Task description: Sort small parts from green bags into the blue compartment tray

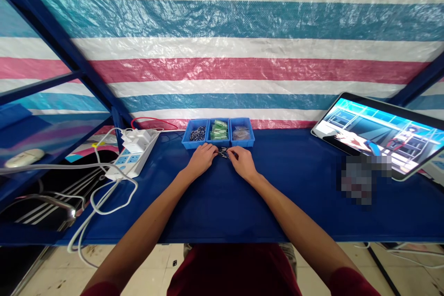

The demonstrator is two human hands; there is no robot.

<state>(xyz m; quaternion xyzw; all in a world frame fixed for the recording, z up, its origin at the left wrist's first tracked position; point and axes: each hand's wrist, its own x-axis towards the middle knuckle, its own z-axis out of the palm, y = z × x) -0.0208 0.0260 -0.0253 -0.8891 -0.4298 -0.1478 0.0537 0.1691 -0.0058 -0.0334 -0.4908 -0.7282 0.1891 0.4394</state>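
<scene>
My left hand (204, 158) rests on the table just in front of the blue bins, its fingers curled and pressed together. Facing it, my right hand (243, 163) pinches thumb against fingers. Between the fingertips lies a small pile of thin dark-and-silver pieces (223, 152), touched from both sides. What either hand grips is too small to make out. Similar little pieces fill the left blue bin (189, 143). Green-and-white packets (219, 130) are in the middle bin, and clear plastic bags (241, 133) in the right one.
On the left, a white power strip (138, 157) carries plugs and looping white cables (100, 212) over the table edge. A lit tablet (385, 134) leans at the right, with a blurred-out item (357, 180) before it. Striped sheeting (243, 69) hangs behind the blue table (222, 208).
</scene>
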